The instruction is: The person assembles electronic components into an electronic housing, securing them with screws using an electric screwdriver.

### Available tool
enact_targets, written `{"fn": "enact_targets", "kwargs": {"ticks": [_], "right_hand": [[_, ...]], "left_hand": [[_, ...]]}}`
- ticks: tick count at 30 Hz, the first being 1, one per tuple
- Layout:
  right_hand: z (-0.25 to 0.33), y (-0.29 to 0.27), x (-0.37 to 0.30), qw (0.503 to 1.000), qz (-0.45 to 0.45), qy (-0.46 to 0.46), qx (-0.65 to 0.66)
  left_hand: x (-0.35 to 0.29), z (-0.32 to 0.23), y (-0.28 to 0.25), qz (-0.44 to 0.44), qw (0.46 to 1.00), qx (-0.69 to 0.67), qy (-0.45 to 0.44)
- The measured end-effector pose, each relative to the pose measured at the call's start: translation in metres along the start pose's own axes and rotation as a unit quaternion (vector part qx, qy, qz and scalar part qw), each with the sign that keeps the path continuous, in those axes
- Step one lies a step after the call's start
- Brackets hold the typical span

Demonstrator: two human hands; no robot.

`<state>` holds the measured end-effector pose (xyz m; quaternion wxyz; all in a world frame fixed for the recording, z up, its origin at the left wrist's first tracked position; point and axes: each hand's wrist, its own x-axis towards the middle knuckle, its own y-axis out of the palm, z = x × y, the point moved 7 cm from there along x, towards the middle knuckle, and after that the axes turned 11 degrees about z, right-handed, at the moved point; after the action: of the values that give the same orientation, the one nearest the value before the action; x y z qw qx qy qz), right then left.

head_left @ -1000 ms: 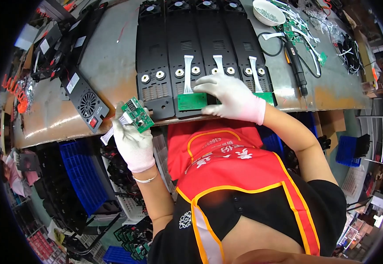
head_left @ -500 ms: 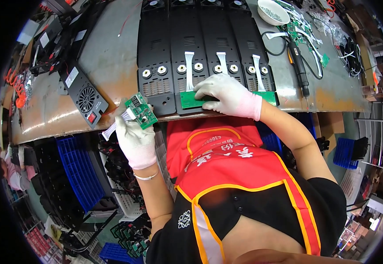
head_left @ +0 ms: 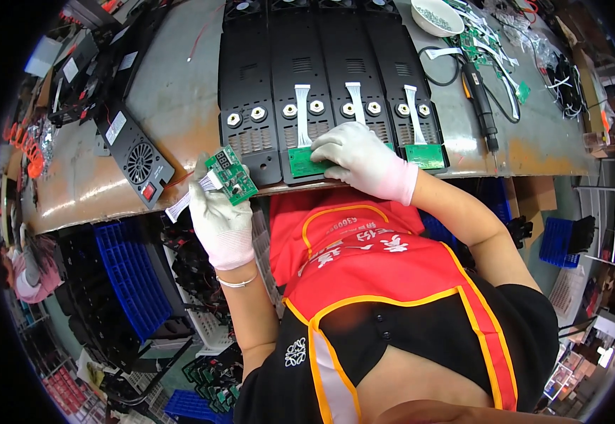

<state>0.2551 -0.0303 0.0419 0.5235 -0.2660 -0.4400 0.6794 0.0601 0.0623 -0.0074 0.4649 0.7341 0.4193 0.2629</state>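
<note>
My left hand [head_left: 224, 222], in a white glove, is closed on a small green circuit board [head_left: 232, 175] with a black digit display. A white ribbon cable [head_left: 186, 201] hangs from that board over my fingers. My right hand [head_left: 364, 161], also gloved, has its thumb and fingers bent round the right end of another green board [head_left: 303, 163] on the second black panel [head_left: 295, 63]. That board's white cable [head_left: 302, 113] lies up the panel. My palm hides the lower part of the third panel. On the fourth panel rests a board [head_left: 425, 157] with its own cable [head_left: 413, 113].
Right of the panels lie an electric screwdriver [head_left: 478, 106] and a white bowl of small parts [head_left: 435, 18], with loose boards [head_left: 484, 49] beyond. A black panel with a fan grille [head_left: 138, 159] sits at left. Blue crates [head_left: 129, 275] stand below the table edge.
My left hand has shifted slightly right with its board. My right hand stays at the second panel's board, nearly unmoved. A person at the far left has moved.
</note>
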Motion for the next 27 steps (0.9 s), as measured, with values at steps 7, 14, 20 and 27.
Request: {"fn": "enact_targets", "kwargs": {"ticks": [7, 14, 20, 27], "right_hand": [[-0.013, 0.002, 0.007, 0.997, 0.059, 0.016, 0.054], [-0.013, 0.002, 0.007, 0.995, 0.061, 0.020, 0.070], [-0.015, 0.003, 0.010, 0.992, 0.106, 0.039, 0.059], [0.006, -0.027, 0.018, 0.993, 0.036, 0.052, 0.097]], "left_hand": [[0.001, 0.001, 0.003, -0.005, 1.000, 0.009, -0.005], [0.001, 0.003, 0.002, 0.002, 1.000, 0.002, -0.004], [0.003, 0.012, 0.005, -0.036, 0.999, -0.004, -0.012], [0.004, 0.033, 0.026, 0.039, 0.996, -0.059, -0.046]]}}
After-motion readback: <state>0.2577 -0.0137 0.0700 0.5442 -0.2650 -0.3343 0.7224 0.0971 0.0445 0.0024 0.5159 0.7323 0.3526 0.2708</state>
